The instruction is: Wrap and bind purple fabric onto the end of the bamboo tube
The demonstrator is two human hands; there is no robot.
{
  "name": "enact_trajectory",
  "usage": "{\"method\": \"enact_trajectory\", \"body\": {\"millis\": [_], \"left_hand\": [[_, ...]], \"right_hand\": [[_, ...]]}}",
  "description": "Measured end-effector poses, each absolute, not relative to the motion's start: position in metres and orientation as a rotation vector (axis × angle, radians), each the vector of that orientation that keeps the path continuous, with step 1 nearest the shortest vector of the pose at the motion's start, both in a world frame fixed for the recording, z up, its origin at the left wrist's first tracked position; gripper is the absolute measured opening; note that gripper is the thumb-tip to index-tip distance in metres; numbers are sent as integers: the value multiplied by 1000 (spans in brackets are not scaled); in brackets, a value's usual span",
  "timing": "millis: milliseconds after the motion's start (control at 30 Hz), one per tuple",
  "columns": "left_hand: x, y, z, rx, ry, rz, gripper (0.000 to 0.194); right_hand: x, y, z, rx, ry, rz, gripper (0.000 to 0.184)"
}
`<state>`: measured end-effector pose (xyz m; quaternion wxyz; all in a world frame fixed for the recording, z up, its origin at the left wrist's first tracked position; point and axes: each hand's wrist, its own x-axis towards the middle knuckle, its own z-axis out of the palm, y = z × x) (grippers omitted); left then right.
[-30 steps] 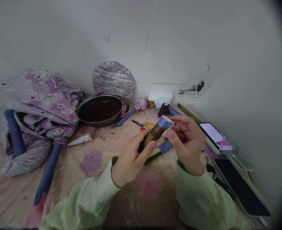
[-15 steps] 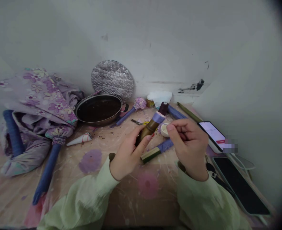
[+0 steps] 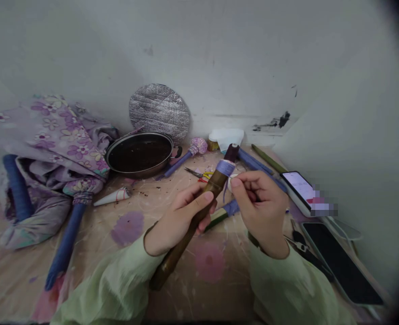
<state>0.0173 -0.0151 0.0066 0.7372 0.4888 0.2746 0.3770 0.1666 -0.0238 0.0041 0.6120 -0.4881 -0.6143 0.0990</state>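
Note:
My left hand (image 3: 182, 216) is wrapped round a brown bamboo stick (image 3: 175, 259), which slants from lower left to upper right. Purple ribbon (image 3: 225, 168) is wound about the stick's upper end. Between thumb and fingers, my right hand (image 3: 263, 207) pinches a small white roll (image 3: 231, 181), mostly hidden now, close beside the wrapped end. A narrow purple strip hangs near the roll. Just past the stick's tip shows a dark thread spool (image 3: 232, 152); I cannot tell if they touch. Below my hands lies another stick (image 3: 218, 219), green with a purple-wrapped part.
A dark pan (image 3: 140, 155) stands at the back beside a silver round pad (image 3: 159, 113). Scissors (image 3: 194, 172) and a white cone (image 3: 113, 197) lie on the patterned cloth. Floral fabric and wrapped sticks fill the left. Two phones, one black (image 3: 341, 262), lie at right.
The bamboo stick now shows much more of its length below my left hand, and my left thumb lies across it. My right hand has shifted slightly left, with the roll turned more edge-on.

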Motion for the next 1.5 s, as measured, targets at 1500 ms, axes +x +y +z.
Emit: {"method": "enact_trajectory", "body": {"millis": [1500], "left_hand": [[11, -13, 11, 887, 355, 687, 21]], "right_hand": [[173, -35, 15, -1032, -1451, 388, 9]]}}
